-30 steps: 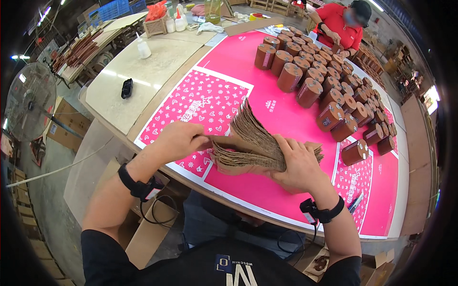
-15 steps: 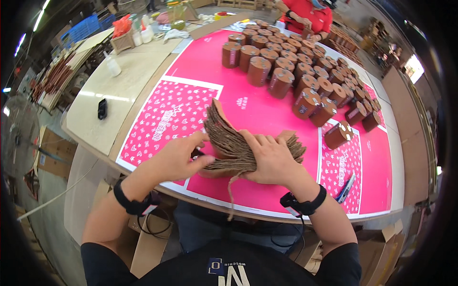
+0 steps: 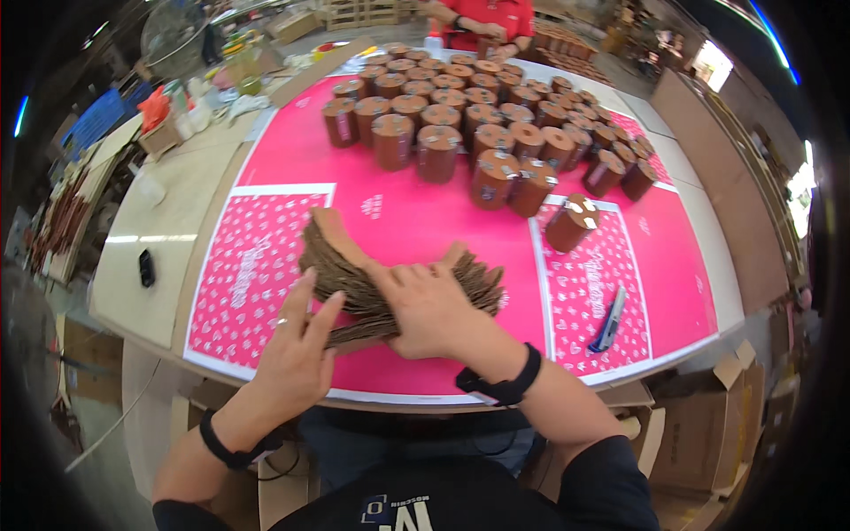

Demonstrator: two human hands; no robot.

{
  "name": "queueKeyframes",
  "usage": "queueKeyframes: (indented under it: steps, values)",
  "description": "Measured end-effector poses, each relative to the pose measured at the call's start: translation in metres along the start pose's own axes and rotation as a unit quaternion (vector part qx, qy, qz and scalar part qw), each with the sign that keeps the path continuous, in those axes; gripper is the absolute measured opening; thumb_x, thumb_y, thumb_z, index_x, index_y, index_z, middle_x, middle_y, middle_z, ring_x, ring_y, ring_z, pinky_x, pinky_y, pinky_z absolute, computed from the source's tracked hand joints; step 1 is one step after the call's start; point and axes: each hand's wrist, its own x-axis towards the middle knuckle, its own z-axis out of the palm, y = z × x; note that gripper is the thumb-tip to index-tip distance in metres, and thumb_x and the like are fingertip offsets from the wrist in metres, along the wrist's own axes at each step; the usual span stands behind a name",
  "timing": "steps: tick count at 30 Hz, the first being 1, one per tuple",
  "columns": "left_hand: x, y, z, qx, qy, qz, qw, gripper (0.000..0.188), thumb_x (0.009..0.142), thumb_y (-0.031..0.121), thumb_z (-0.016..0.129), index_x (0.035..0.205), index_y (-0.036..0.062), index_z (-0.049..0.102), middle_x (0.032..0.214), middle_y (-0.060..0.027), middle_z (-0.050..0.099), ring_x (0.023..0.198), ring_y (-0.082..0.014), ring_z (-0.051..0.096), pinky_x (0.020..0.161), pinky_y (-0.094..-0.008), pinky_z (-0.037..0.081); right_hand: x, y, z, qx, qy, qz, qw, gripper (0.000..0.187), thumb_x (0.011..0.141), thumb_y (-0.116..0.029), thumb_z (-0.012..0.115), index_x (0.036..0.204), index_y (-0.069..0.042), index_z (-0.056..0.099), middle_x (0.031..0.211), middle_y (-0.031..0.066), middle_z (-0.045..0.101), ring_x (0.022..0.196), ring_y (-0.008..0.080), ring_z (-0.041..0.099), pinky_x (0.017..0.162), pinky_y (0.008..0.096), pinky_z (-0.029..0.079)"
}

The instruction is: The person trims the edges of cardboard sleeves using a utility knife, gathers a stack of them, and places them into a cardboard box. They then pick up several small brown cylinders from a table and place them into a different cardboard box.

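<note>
**Fanned cardboard stack under both hands**

The pink table [image 3: 425, 221] fills the room's middle, and everything else sits in relation to it. Across its far half stands a crowd of brown cylinder boxes [image 3: 496, 124], packed close, with one stray cylinder [image 3: 569, 223] apart on the right-hand patterned sheet [image 3: 611, 274]. At the table's far edge a person in red [image 3: 482, 18] works. On the near half, close to the front edge, lies the stack of brown cardboard strips [image 3: 354, 274], spread like a fan. The right hand [image 3: 425, 305] lies flat and open on top of it, fingers pressing down. The left hand [image 3: 297, 354] comes in at the stack's near left side, fingers splayed apart, tips touching the strip edges. A blue pen-like tool [image 3: 609, 319] lies near the table's right front corner.

To square the fan well, I'd judge the top hand should keep firm pressure while the other taps the edges flush.
</note>
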Motion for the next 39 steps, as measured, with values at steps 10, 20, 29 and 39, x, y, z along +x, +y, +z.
queueKeyframes:
  steps: [10, 20, 29, 39]
  values:
    - [0.061, -0.021, -0.007, 0.207, -0.126, 0.109, 0.964, 0.085, 0.065, 0.046, 0.089, 0.13, 0.0037, 0.055, 0.149, -0.028, 0.044, 0.146, -0.0473, 0.035, 0.121, -0.0611, 0.024, -0.012, 0.028, -0.019, 0.021, -0.058, -0.078, 0.995, 0.081, 0.068, -0.022, 0.081, 0.142, -0.009, 0.053, 0.116, 0.0142, 0.061, 0.115, 0.0338, 0.061, 0.099, 0.0484, 0.046]
    - [0.046, -0.017, 0.009, 0.085, -0.159, -0.065, 0.981, 0.101, 0.067, 0.038, 0.083, 0.15, -0.0007, 0.04, 0.133, -0.0272, 0.053, 0.116, -0.0441, 0.058, 0.101, -0.0533, 0.042, 0.003, 0.024, -0.027, -0.078, -0.066, -0.006, 0.995, 0.093, 0.073, -0.053, 0.081, 0.146, -0.007, 0.047, 0.119, 0.0217, 0.061, 0.112, 0.0395, 0.062, 0.098, 0.0505, 0.049]
    - [0.047, -0.03, 0.008, 0.03, -0.129, -0.206, 0.969, 0.102, 0.071, 0.037, 0.089, 0.152, -0.0003, 0.04, 0.132, -0.0267, 0.06, 0.114, -0.0406, 0.063, 0.1, -0.0479, 0.049, 0.023, 0.005, -0.011, -0.022, -0.017, 0.014, 1.0, 0.08, 0.076, -0.051, 0.084, 0.133, -0.005, 0.053, 0.104, 0.0207, 0.066, 0.091, 0.0392, 0.07, 0.081, 0.0494, 0.056]
    - [0.022, -0.017, 0.077, -0.152, 0.22, -0.205, 0.942, 0.07, 0.081, 0.017, 0.084, 0.142, 0.0001, 0.053, 0.116, -0.0218, 0.065, 0.105, -0.0356, 0.069, 0.084, -0.0413, 0.056, 0.048, -0.004, -0.008, -0.06, -0.026, 0.123, 0.99, 0.069, 0.077, -0.043, 0.082, 0.125, -0.003, 0.054, 0.093, 0.0212, 0.07, 0.084, 0.0412, 0.072, 0.071, 0.0511, 0.058]
